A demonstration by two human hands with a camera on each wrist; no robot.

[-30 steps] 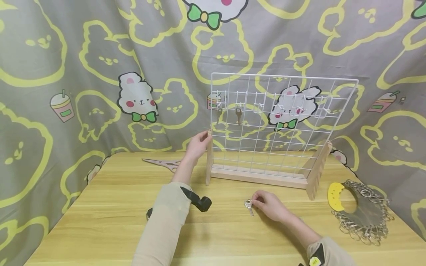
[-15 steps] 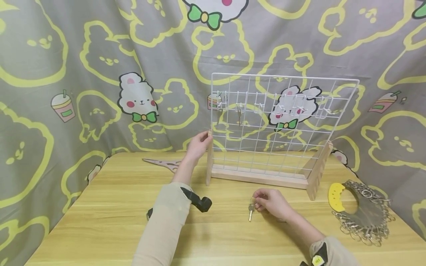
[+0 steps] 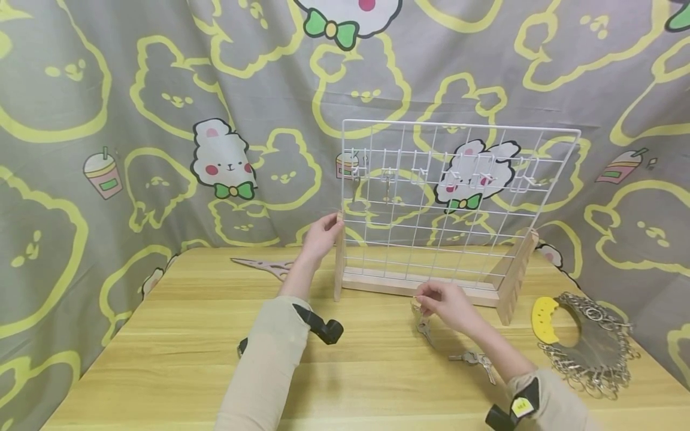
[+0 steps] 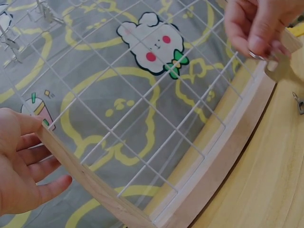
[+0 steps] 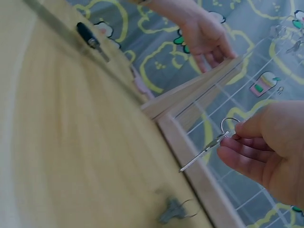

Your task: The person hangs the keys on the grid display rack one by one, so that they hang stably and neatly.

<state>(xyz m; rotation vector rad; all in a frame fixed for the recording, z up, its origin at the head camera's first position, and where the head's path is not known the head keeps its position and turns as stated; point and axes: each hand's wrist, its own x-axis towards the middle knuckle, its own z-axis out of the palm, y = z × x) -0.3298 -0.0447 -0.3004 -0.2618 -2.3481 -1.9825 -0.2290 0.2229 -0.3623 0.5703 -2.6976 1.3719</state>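
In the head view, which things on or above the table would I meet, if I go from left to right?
Flat pink piece, left hand, key hanging from the right hand, loose keys, cluster of metal rings with a yellow piece.

Backdrop and furniture. A grey curtain [image 3: 286,96] hangs behind the table [image 3: 188,335] and wraps round both its sides. Upright folds ripple the cloth, most plainly at the upper left. Its print combines large yellow-outlined animal figures [image 3: 363,81], white rabbit-like characters [image 3: 220,152] with rosy cheeks and green bows [image 3: 233,190], and pink drink cups [image 3: 103,175] with straws. The tabletop, yellowish wood-patterned, shows streaky grain running broadly from left to right. Illumination is soft and fairly even, casting faint, blurred shadows on the tabletop.
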